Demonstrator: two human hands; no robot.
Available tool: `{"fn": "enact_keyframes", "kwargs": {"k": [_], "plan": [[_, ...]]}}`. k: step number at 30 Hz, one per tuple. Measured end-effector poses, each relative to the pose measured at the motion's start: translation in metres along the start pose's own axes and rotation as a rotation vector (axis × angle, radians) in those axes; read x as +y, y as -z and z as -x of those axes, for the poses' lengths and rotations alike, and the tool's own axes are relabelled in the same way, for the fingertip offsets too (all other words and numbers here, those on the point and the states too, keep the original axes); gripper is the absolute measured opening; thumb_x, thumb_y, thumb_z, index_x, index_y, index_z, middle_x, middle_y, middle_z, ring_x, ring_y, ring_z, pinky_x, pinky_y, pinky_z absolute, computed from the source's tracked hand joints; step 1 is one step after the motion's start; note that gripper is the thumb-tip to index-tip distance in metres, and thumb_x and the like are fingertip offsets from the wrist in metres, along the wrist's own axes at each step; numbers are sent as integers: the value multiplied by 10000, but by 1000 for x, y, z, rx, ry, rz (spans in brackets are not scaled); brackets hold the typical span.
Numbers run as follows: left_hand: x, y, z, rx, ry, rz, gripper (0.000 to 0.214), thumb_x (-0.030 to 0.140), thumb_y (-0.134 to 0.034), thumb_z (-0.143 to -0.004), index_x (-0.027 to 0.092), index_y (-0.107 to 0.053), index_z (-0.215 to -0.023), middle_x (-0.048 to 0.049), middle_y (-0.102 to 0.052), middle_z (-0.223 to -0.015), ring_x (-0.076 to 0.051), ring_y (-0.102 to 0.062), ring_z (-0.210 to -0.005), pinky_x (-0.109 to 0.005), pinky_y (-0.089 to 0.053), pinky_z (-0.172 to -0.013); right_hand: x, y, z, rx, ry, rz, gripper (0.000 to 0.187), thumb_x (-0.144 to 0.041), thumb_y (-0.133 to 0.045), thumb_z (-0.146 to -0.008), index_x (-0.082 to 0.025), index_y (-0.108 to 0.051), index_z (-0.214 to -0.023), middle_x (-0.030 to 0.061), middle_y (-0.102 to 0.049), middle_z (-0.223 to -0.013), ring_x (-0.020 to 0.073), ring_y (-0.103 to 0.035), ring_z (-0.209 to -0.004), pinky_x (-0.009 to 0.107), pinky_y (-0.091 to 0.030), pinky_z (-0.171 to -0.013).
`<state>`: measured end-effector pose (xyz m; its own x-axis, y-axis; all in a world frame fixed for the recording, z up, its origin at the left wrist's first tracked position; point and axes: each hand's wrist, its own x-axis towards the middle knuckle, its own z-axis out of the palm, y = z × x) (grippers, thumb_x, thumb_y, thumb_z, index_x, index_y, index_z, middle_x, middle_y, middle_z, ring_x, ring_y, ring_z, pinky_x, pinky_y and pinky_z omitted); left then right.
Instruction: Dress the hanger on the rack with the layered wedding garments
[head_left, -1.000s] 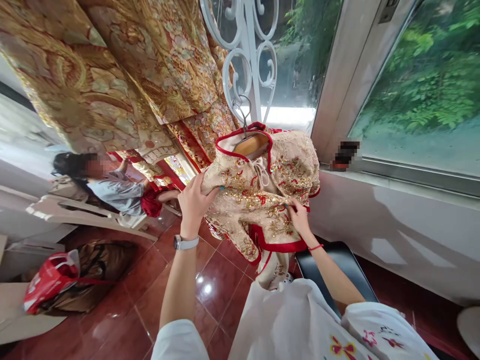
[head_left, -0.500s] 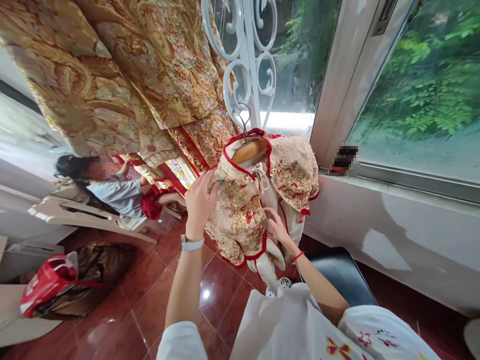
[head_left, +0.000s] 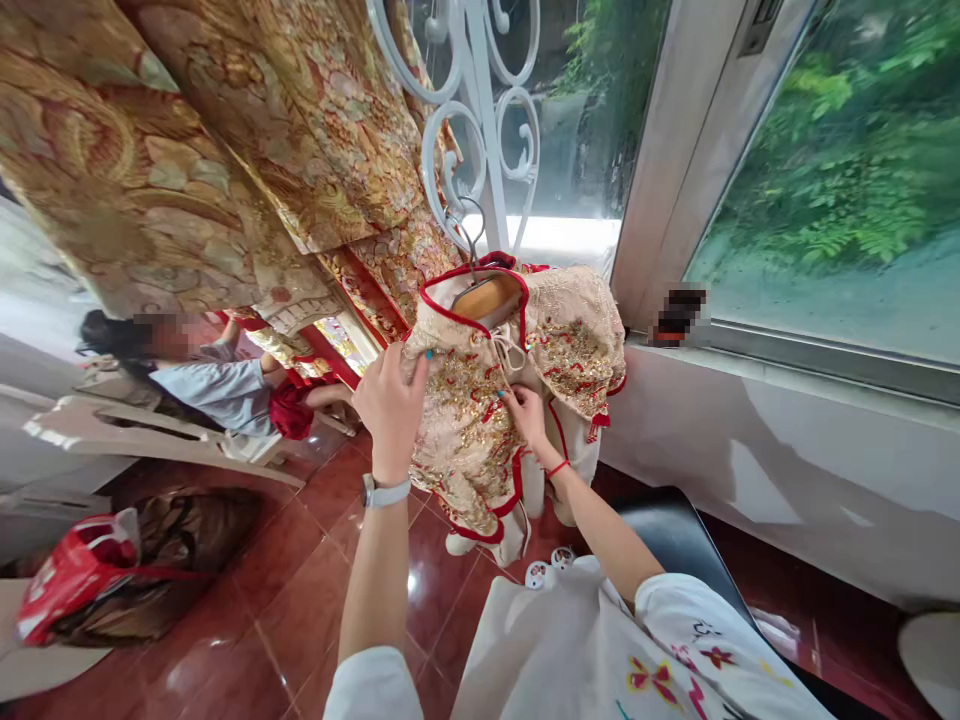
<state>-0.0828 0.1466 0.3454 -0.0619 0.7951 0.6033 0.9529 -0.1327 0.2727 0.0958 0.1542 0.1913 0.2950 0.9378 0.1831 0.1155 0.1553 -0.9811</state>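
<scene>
A cream jacket (head_left: 465,420) with gold sequins, red embroidery and red trim hangs on a wooden hanger (head_left: 487,300). The hanger's metal hook meets a white scrolled metal frame (head_left: 480,130). My left hand (head_left: 390,410) is closed at the jacket's shoulder, on the left side, with the thumb over the cloth and the other fingertips partly hidden. Lower down, my right hand (head_left: 527,418) pinches the front opening edge, below the tied white cord (head_left: 510,350) at the collar. White cloth with red piping (head_left: 585,445) hangs behind the jacket.
Gold patterned drapery (head_left: 300,130) hangs at left. Beyond it a person (head_left: 217,395) sits on a pale bench (head_left: 150,430). A red bag (head_left: 75,570) and a brown bag (head_left: 195,530) are on the left. A black chair (head_left: 667,535) stands near the right wall, below the window (head_left: 832,180).
My right hand has moved up along the jacket's front edge and now pinches it. The jacket's front panel has swung left. My left hand stays at the shoulder. The view has shifted slightly.
</scene>
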Motion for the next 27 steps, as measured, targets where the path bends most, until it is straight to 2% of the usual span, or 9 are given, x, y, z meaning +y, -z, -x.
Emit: {"fn": "enact_keyframes", "kwargs": {"k": [4, 7, 9, 11, 14, 17, 20, 24, 27], "plan": [[-3, 3, 5, -72, -110, -88, 600, 570, -599, -882, 164, -571, -1323, -156, -689, -1184, -328, -629, -1085, -349, -452, -819, 39, -1, 23, 29, 115, 110, 356, -519, -513, -883, -174, -599, -905, 50, -634, -852, 175, -534, -731, 294, -434, -687], [0, 2, 1, -103, -53, -146, 516, 518, -558, -920, 180, -578, -1311, -144, -703, -1114, -326, -647, -1026, -351, -448, -779, 75, 35, 48, 331, 177, 341, 346, -489, -520, -886, -180, -554, -1037, 97, -610, -1004, 231, -553, -912, 385, -464, -873], [5, -1, -1, -98, -30, -166, 469, 488, -524, -944, 178, -592, -1289, -146, -705, -1083, -323, -650, -1007, -353, -440, -767, 97, 68, 51, 492, 102, 510, 371, -464, -525, -880, -146, -529, -1071, 165, -577, -1069, 290, -515, -1016, 466, -427, -945], [9, -3, -1, -89, -23, -176, 451, 480, -505, -955, 174, -603, -1273, -149, -706, -1070, -320, -649, -1001, -351, -433, -758, 113, 99, 41, 491, -14, 733, 391, -417, -533, -880, -106, -522, -1117, 230, -555, -1141, 334, -483, -1074, 494, -408, -943], [14, -4, 0, -74, 3, -191, 441, 487, -493, -960, 181, -616, -1253, -142, -711, -1054, -317, -651, -986, -342, -423, -741, 118, 135, 12, 280, -59, 1030, 289, -289, -504, -896, -109, -559, -1114, 239, -579, -1188, 327, -493, -1068, 452, -418, -903], [17, -4, 2, -73, 29, -210, 412, 473, -505, -957, 188, -632, -1226, -134, -717, -1044, -316, -653, -981, -336, -418, -740, 102, 160, -7, 0, 112, 1066, 234, -138, -435, -887, -132, -621, -1029, 184, -641, -1143, 269, -537, -1019, 375, -434, -888], [21, -5, 5, -70, 50, -215, 390, 447, -520, -953, 185, -641, -1217, -137, -718, -1046, -313, -653, -978, -337, -419, -747, 66, 165, 6, -182, 286, 1017, 273, -110, -404, -902, -143, -672, -947, 139, -688, -1018, 226, -590, -949, 315, -451, -858], [27, -6, 9, -59, 57, -206, 367, 397, -499, -968, 181, -636, -1231, -142, -714, -1068, -304, -648, -993, -341, -427, -764, 8, 125, 59, -449, 451, 1024, 325, -207, -439, -962, -137, -709, -794, 127, -689, -792, 207, -632, -803, 301, -460, -788], [31, -4, 12, -73, 62, -225, 358, 379, -471, -984, 178, -635, -1230, -147, -714, -1065, -299, -652, -983, -339, -430, -759, -13, 76, 81, -635, 317, 1114, 319, -212, -467, -967, -114, -738, -830, 168, -713, -827, 228, -677, -831, 307, -472, -749]]}}
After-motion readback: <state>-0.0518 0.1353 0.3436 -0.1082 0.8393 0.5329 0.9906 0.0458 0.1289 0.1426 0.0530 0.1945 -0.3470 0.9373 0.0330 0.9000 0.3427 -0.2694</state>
